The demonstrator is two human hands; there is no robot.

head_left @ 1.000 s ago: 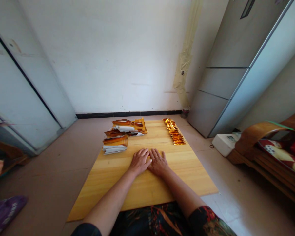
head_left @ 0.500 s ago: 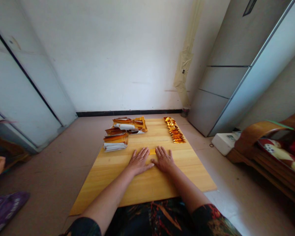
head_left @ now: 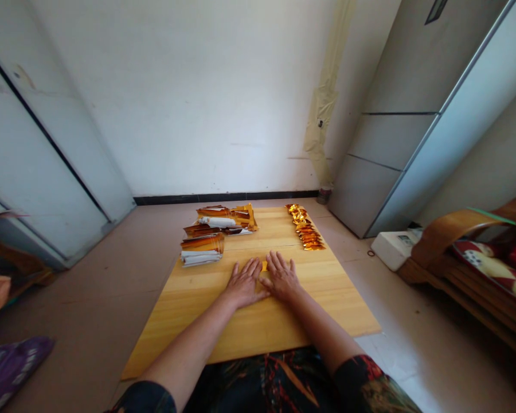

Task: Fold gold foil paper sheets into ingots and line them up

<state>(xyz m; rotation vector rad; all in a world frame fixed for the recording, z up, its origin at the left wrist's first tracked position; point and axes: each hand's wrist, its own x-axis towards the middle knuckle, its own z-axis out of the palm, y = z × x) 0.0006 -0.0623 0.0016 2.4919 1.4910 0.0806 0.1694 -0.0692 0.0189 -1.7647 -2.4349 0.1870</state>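
Both my hands lie flat on the wooden table, side by side with fingers pointing away from me. Under the fingers of my left hand [head_left: 244, 283] and my right hand [head_left: 281, 277] is a small orange-gold strip [head_left: 264, 266]; only a bit of it shows in the gap, the rest is covered. Neither hand grips it. Beyond my left hand lie piles of flat brown-and-white wrappers [head_left: 202, 249]. A row of shiny folded gold foil pieces [head_left: 308, 232] runs along the table's right edge, past my right hand.
The wooden table [head_left: 189, 321] stands near a white wall [head_left: 198, 115]. A grey refrigerator [head_left: 378, 166] rises at the right, with a white box [head_left: 391, 250] and a wooden seat [head_left: 447, 241] in front of it. A purple bag [head_left: 15, 367] lies at lower left.
My right hand has slid left and slightly forward over the strip, narrowing the gap between the hands. My left hand stays nearly in place.
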